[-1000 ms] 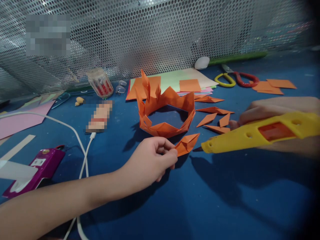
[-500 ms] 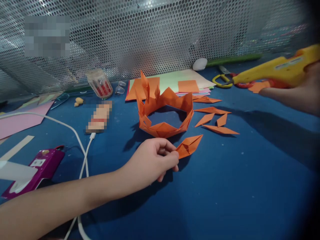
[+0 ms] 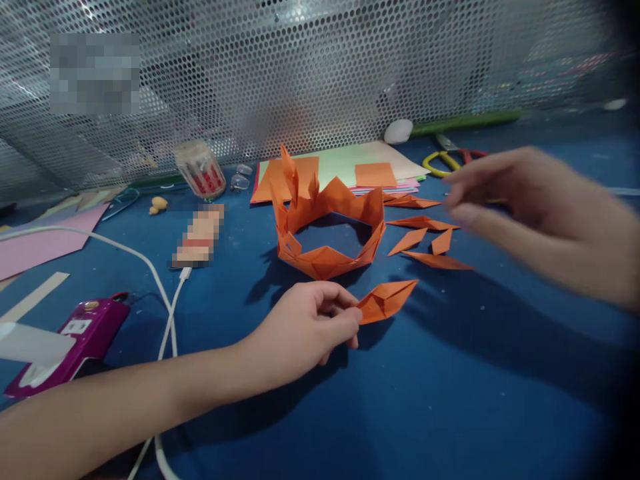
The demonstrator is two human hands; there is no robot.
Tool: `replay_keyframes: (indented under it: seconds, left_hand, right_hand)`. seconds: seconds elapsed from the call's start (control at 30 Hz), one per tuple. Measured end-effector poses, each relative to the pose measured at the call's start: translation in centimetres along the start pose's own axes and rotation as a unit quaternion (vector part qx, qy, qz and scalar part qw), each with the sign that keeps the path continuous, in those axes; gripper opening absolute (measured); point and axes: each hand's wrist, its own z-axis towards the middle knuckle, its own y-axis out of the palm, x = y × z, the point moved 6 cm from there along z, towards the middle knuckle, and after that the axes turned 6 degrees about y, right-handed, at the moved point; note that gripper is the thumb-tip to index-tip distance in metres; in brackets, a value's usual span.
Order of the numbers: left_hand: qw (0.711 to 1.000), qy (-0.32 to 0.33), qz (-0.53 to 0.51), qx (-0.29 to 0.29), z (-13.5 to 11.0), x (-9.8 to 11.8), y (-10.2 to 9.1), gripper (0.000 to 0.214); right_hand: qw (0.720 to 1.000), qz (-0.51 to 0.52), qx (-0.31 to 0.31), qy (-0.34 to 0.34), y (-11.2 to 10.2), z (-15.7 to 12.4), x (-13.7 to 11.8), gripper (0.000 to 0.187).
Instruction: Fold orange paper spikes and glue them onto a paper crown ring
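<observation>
My left hand [image 3: 313, 327] pinches one end of a folded orange paper piece [image 3: 389, 300], whose pointed end sticks out to the right just above the blue table. Right behind it stands an orange folded paper crown [image 3: 327, 261], with upright pointed pieces on its left side. My right hand [image 3: 540, 217], smeared by motion, hangs over the table at the right; its thumb and fingers are apart and nothing shows between them. Several loose folded orange pieces [image 3: 431, 260] lie between that hand and the crown.
Coloured paper sheets [image 3: 340, 160] lie behind the crown, near yellow-and-red scissors [image 3: 443, 163]. A jar [image 3: 200, 170] stands at the back left by a perforated metal panel [image 3: 320, 80]. White cables [image 3: 165, 300] and a purple device [image 3: 97, 333] are at the left.
The yellow glue gun has left my right hand and is out of view. That hand has come leftward and down toward the loose pieces. The left-hand paper piece has shifted slightly right and tilted.
</observation>
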Motion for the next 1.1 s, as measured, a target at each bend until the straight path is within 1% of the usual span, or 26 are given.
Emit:
replay_keyframes:
  seconds: [0.03, 0.07, 0.1, 0.13, 0.2, 0.27, 0.33, 0.43, 0.47, 0.57, 0.7, 0.77, 0.83, 0.93, 1.0, 1.1]
  left_hand:
    - [1.0, 0.005, -0.002, 0.001, 0.0, 0.0, 0.0, 0.014]
    - [1.0, 0.009, -0.004, 0.001, 0.0, 0.0, 0.1, 0.013]
    - [1.0, 0.014, -0.006, 0.001, 0.0, 0.0, 0.1, 0.013]
    - [1.0, 0.019, -0.007, 0.001, 0.0, -0.1, 0.1, 0.013]
    - [1.0, 0.022, -0.011, -0.002, 0.0, -0.2, 0.1, 0.013]
    - [1.0, 0.026, -0.017, -0.007, 0.1, -0.2, 0.2, 0.017]
    - [0.999, 0.03, -0.022, -0.013, 0.2, -0.3, 0.2, 0.02]
    - [0.999, 0.035, -0.031, -0.019, 0.3, -0.4, 0.1, 0.017]
    - [0.999, 0.034, -0.036, -0.02, 0.3, -0.4, 0.1, 0.015]
    - [0.998, 0.023, -0.045, -0.021, 0.2, -0.3, 0.2, 0.013]
    - [1.0, -0.004, -0.005, -0.025, -0.1, -0.3, 0.4, 0.008]
    - [0.999, -0.01, 0.019, -0.024, -0.1, -0.3, 0.4, 0.008]
    - [0.999, -0.007, 0.035, -0.019, -0.2, -0.4, 0.4, 0.01]
    - [0.999, 0.002, 0.044, -0.017, -0.2, -0.5, 0.5, 0.011]
    - [0.999, 0.003, 0.044, -0.017, -0.2, -0.6, 0.4, 0.009]
    - [0.999, -0.006, 0.037, -0.026, -0.1, -0.5, 0.4, 0.006]
  right_hand:
    - [0.996, 0.054, -0.06, -0.038, 1.4, -0.8, -2.7, 0.034]
    - [0.987, 0.087, -0.12, -0.059, 2.7, -1.6, -4.8, 0.035]
    - [0.978, 0.102, -0.17, -0.066, 3.9, -2.3, -6.2, 0.04]
    - [0.973, 0.116, -0.192, -0.059, 4.6, -2.9, -7.0, 0.046]
    - [0.966, 0.143, -0.214, -0.023, 5.6, -3.6, -7.5, 0.05]
    - [0.957, 0.188, -0.221, 0.025, 6.2, -3.8, -7.2, 0.046]
    - [0.936, 0.245, -0.243, 0.07, 6.8, -3.9, -6.9, 0.043]
    - [0.899, 0.312, -0.285, 0.116, 7.5, -4.2, -6.8, 0.047]
    - [0.893, 0.32, -0.288, 0.128, 7.6, -4.2, -6.7, 0.048]
    - [0.889, 0.323, -0.288, 0.148, 7.7, -4.1, -6.6, 0.049]
    - [0.884, 0.328, -0.3, 0.143, 7.8, -4.2, -6.8, 0.045]
    - [0.888, 0.318, -0.3, 0.139, 7.8, -4.4, -6.8, 0.042]
    - [0.902, 0.297, -0.286, 0.124, 7.6, -4.4, -6.9, 0.035]
    - [0.93, 0.259, -0.253, 0.066, 7.0, -4.3, -7.5, 0.019]
    - [0.931, 0.254, -0.261, 0.039, 7.0, -4.3, -8.0, 0.015]
    - [0.92, 0.266, -0.283, 0.048, 7.1, -4.2, -8.1, 0.014]
